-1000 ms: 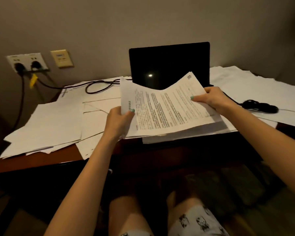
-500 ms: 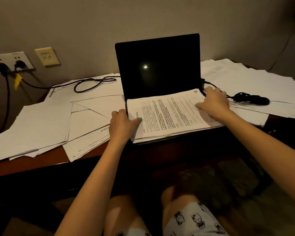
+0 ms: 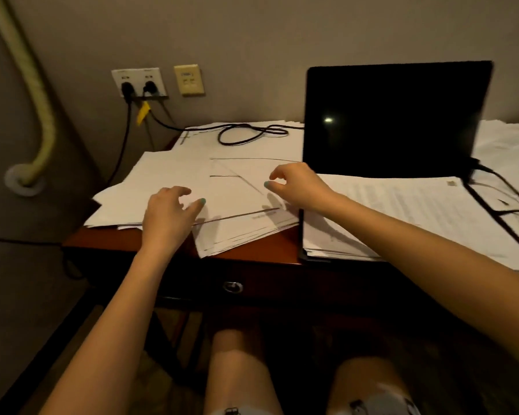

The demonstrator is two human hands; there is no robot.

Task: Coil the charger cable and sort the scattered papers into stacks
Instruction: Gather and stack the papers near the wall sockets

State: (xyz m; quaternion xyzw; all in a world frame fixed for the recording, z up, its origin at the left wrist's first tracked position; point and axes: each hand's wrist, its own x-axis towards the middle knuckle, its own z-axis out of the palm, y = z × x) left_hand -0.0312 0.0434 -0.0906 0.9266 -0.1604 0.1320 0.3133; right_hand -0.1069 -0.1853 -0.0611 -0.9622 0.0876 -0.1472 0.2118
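Scattered white papers (image 3: 231,187) cover the left half of the wooden desk (image 3: 252,256), fanned out at odd angles. My left hand (image 3: 168,214) hovers over their front edge with loosely curled fingers and holds nothing. My right hand (image 3: 294,184) reaches across above the same papers, fingers relaxed and empty. A squared stack of printed papers (image 3: 402,217) lies on the keyboard of the open laptop (image 3: 393,121). The black charger cable (image 3: 252,134) loops over the papers at the back and runs to the wall sockets (image 3: 138,83).
More white papers (image 3: 504,142) lie right of the laptop, crossed by a second black cable (image 3: 501,187). A padded pipe (image 3: 33,94) runs down the wall at the left. The desk drawer pull (image 3: 232,286) sits below the front edge, above my knees.
Both hands set the printed stack down on the laptop, let go and moved left over the scattered papers. The view has swung left.
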